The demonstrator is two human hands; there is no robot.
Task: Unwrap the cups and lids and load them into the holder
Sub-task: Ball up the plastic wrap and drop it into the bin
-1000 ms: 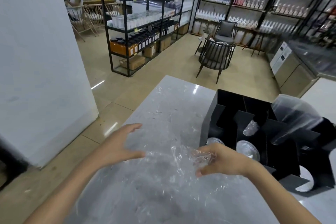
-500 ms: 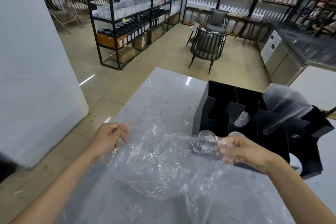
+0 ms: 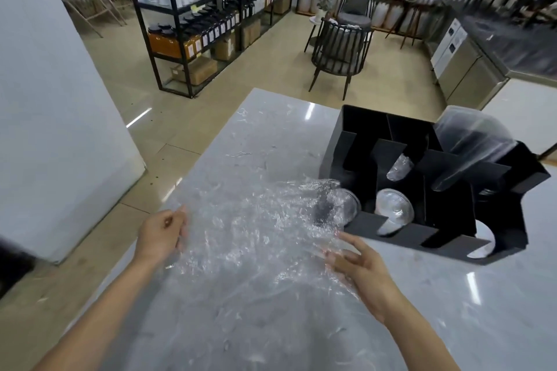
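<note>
A crumpled sheet of clear plastic wrap (image 3: 256,238) lies spread over the grey marble counter (image 3: 271,135). My left hand (image 3: 161,235) pinches the wrap's left edge with curled fingers. My right hand (image 3: 358,265) hovers over the wrap's right side, fingers straight and spread, holding nothing. Just beyond it stands the black holder (image 3: 355,132). Clear domed lids (image 3: 393,211) sit in its front slots, one lid stack (image 3: 340,208) partly behind the wrap. A sleeve of clear cups (image 3: 470,141) leans in the holder's right side.
The counter's left edge drops to a tiled floor beside a white wall (image 3: 45,129). A dark chair (image 3: 340,51) and black shelving (image 3: 205,9) with bottles stand beyond the counter's far end. Steel cabinets (image 3: 464,69) line the right.
My right hand has let go of the bunched wrap and drawn back toward me with fingers spread. My left hand has closed on the wrap's left edge.
</note>
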